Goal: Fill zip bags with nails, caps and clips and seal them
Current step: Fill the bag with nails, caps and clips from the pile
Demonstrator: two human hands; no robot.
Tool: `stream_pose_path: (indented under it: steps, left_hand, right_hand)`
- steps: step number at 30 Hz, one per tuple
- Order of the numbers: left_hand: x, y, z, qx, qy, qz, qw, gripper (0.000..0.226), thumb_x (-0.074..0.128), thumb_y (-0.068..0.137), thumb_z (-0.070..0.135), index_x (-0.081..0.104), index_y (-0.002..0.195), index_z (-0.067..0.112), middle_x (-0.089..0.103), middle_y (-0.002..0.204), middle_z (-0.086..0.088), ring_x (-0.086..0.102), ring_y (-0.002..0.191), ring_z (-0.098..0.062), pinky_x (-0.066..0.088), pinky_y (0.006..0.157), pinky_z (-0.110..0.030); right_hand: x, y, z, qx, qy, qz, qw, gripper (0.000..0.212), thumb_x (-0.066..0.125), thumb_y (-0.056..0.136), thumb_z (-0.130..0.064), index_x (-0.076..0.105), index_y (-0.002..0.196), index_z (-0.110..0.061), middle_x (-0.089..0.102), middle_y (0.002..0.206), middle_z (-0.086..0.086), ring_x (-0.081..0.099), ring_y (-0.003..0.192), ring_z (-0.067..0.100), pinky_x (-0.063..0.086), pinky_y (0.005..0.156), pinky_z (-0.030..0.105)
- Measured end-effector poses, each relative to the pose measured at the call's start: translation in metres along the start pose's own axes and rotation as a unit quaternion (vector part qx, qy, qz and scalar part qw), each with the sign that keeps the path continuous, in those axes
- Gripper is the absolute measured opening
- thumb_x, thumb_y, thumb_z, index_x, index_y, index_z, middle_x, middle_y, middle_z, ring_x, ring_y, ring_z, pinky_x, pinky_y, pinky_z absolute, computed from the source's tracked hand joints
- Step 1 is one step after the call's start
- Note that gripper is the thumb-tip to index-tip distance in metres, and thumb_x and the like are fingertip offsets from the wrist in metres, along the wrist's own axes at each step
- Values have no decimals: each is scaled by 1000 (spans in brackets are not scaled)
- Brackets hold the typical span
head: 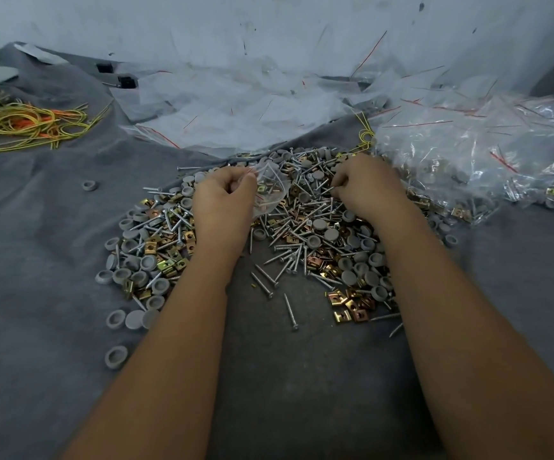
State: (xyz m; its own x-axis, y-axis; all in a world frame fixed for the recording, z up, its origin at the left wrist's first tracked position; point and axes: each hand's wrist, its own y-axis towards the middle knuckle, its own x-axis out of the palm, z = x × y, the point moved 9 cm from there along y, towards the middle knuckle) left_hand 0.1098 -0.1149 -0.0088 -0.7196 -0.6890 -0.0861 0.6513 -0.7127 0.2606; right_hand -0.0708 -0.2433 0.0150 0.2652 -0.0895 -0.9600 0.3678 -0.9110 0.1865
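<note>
Head view of a packing station, read left to right. At far left, a tangle of yellow and orange ties (20,122) lies on the grey cloth (36,227) covering the desk, well apart from the work. Stray grey caps (89,185) sit singly on the cloth near the main heap.

Centre: a mixed heap of silver nails (288,260), grey round caps and brass-coloured square clips (347,305) spreads under both forearms. The left hand (225,197) is curled, pinching a small clear zip bag (270,187) at its mouth; the bag hangs just beside the thumb and above the heap, and already shows at least one clip and a few nails inside. The right hand (365,184) is curled with fingertips down in the heap, apparently pinching up nails; exactly what it holds cannot be told.

Behind the heap, a spread of flat empty bags (235,111) with red seal lines lies against the wall. At right, a mound of filled bags (474,161) rests on the cloth, touching the heap's edge.

Judged progress: many bags appear finished, yet the loose heap and the empty stock are both large, so much filling remains. The bag in hand is partly loaded and not yet sealed.
</note>
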Motion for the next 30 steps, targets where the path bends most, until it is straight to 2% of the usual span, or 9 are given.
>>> stream_pose_path:
  steps: [5, 9, 12, 16, 18, 21, 24, 27, 30]
  left_hand:
    - [1, 0, 0, -2, -4, 2, 1000, 24, 58, 93, 14, 65, 76, 29, 41, 53, 6, 31, 37, 0, 29, 38, -11]
    - [1, 0, -1, 2, 0, 1, 1000, 23, 58, 93, 16, 65, 76, 31, 41, 52, 7, 33, 38, -1, 29, 39, -12]
    - [2, 1, -2, -1, -1, 0, 1000, 21, 58, 93, 18, 66, 78, 30, 42, 52, 7, 33, 39, 0, 30, 40, -15]
    - [3, 1, -3, 0, -7, -5, 1000, 19, 58, 94, 19, 67, 81, 30, 43, 53, 7, 35, 42, -3, 34, 44, -17]
    - [3, 0, -2, 5, -4, -5, 1000, 18, 58, 94, 19, 67, 82, 30, 42, 50, 10, 35, 42, -2, 34, 44, -17]
    - [3, 2, -3, 8, 11, -1, 1000, 17, 57, 94, 19, 69, 82, 23, 40, 46, 13, 34, 42, -3, 30, 44, -19]
    - [1, 2, -4, 3, 11, 8, 1000, 24, 55, 94, 19, 71, 83, 5, 39, 39, 14, 34, 41, -2, 28, 47, -21]
    - [0, 0, 1, 16, 1, 6, 1000, 22, 53, 96, 16, 73, 89, 11, 47, 39, 15, 41, 39, 2, 31, 41, -11]
    - [2, 1, 2, 25, 17, 1, 1000, 20, 54, 95, 19, 73, 88, 18, 50, 43, 16, 42, 42, 2, 31, 42, -12]
  right_hand:
    - [-4, -4, 4, -18, 113, -10, 993, 11, 64, 91, -17, 75, 90, -14, 71, 93, 0, 61, 84, 17, 49, 80, 32]
    - [-18, -12, 13, -1, 280, 30, 959, 6, 68, 90, -19, 70, 86, -23, 65, 79, -12, 57, 68, -2, 41, 60, 15]
    - [-22, -15, 10, 7, 413, 18, 911, 6, 66, 91, -10, 70, 91, -14, 70, 76, -5, 60, 56, -3, 45, 53, 12]
    - [-31, -21, -17, -18, 578, 20, 816, 18, 67, 84, 6, 69, 92, -11, 72, 79, 5, 69, 69, 8, 54, 69, 18]
    - [-39, -24, -34, -57, 606, 47, 792, 20, 70, 81, 6, 70, 90, -13, 73, 78, 4, 70, 71, 11, 54, 69, 20]
    - [-41, -29, -59, -104, 573, 69, 810, 17, 73, 80, 1, 72, 87, -14, 73, 70, -2, 68, 64, 7, 53, 64, 17]
    - [-23, -32, -76, -119, 451, 56, 883, 21, 74, 80, -2, 73, 97, -15, 71, 74, -8, 65, 68, 0, 52, 67, 15]
    - [-5, -36, -84, -123, 358, 52, 924, 29, 72, 81, -3, 69, 105, -19, 71, 85, -5, 63, 77, 2, 52, 72, 20]
    - [-4, -37, -82, -133, 347, 71, 926, 27, 70, 83, -6, 69, 107, -20, 68, 92, -9, 63, 82, 2, 52, 74, 18]
